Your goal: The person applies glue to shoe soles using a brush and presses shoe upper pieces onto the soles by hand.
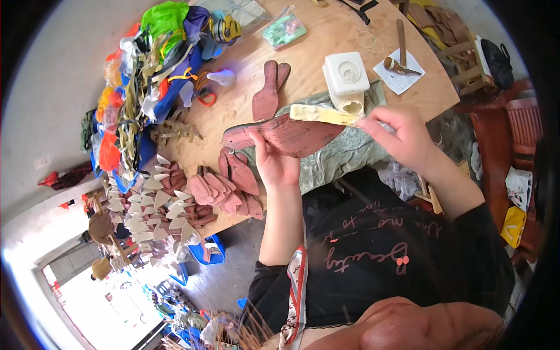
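My left hand (279,168) holds a reddish-brown shoe sole (283,135) with a dark edge, its thumb on the upper face and its fingers hidden underneath. In my right hand (403,139), thumb and fingers are closed round the end of a flat, yellowish glue brush (321,114). The brush lies across the sole's wide end; whether it touches cannot be told. Just beyond it is a white plastic container (345,73) with an opening toward me. Past the left hand, another pair of soles (269,93) lies on the table.
Wooden table (326,29) carries a grey-green cloth (344,163), a hammer (401,44) on white paper, and a bag of green material (284,31). Stacked soles (224,189) and pale pointed pieces (153,204) crowd the left edge. Red-handled scissors (206,99) lie beside heaped scraps (157,76).
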`<act>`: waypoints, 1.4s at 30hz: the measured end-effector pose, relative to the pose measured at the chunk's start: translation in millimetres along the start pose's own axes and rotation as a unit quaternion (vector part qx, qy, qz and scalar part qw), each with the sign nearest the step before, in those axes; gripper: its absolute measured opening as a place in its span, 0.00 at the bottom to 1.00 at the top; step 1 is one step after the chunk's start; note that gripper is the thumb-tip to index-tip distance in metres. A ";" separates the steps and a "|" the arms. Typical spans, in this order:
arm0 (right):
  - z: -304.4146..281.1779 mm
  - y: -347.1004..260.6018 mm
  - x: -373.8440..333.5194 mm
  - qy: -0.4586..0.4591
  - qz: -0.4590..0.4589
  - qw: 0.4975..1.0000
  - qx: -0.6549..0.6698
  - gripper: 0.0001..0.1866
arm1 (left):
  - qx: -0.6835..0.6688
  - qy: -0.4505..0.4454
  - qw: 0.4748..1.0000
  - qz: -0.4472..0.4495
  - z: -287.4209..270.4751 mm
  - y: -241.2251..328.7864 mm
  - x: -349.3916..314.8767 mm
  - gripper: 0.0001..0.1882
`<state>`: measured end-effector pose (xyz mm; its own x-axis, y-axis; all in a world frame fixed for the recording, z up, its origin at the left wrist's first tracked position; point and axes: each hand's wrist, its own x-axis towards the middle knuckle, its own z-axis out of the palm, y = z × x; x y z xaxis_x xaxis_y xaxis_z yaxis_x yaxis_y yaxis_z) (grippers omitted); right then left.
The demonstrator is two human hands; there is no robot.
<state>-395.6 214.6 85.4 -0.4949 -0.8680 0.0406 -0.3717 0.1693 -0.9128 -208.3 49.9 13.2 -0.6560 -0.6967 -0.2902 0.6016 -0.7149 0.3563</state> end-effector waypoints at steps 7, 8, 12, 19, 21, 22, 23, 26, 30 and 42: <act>1.7 -2.0 2.5 -0.052 0.015 0.993 -0.105 0.17 | 0.021 0.001 0.998 0.053 -5.6 6.3 -8.0 0.20; -1.5 2.2 0.6 -0.055 0.013 0.993 -0.105 0.17 | 0.020 0.002 0.998 0.056 -6.8 8.3 -9.5 0.20; -14.7 42.9 -11.7 -0.057 0.093 0.982 -0.151 0.17 | -0.008 0.020 0.998 0.055 -18.2 18.5 -10.9 0.23; -16.7 31.6 -20.9 -0.038 0.035 0.995 -0.081 0.15 | -0.031 0.035 0.997 0.058 -13.7 24.8 -11.4 0.23; -9.4 8.1 -22.9 -0.053 0.012 0.996 -0.073 0.14 | -0.034 0.035 0.997 0.060 -9.8 22.1 -9.8 0.24; -5.4 0.7 -21.9 -0.069 -0.012 0.996 -0.063 0.13 | -0.036 0.036 0.997 0.065 -7.8 20.0 -9.5 0.24; -0.8 -0.9 -20.2 -0.075 -0.060 0.992 -0.079 0.13 | -0.035 0.035 0.997 0.063 -5.8 17.6 -9.9 0.24; 7.8 -2.0 -18.4 -0.080 -0.113 0.984 -0.109 0.14 | -0.032 -0.030 0.997 0.056 1.1 9.9 -11.9 0.25; 8.7 -5.7 -18.8 -0.087 -0.132 0.980 -0.119 0.14 | 0.000 0.049 0.996 0.075 11.0 1.5 -15.7 0.25; -27.7 26.3 -20.4 -0.055 -0.004 0.987 -0.152 0.14 | -0.113 -0.007 0.993 0.030 13.3 13.2 -27.7 0.22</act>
<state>-417.1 249.7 71.8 -0.4084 -0.9127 -0.0116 -0.6030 0.2793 -0.7473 -188.3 60.6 37.8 -0.6209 -0.7392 -0.2609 0.7264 -0.6677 0.1630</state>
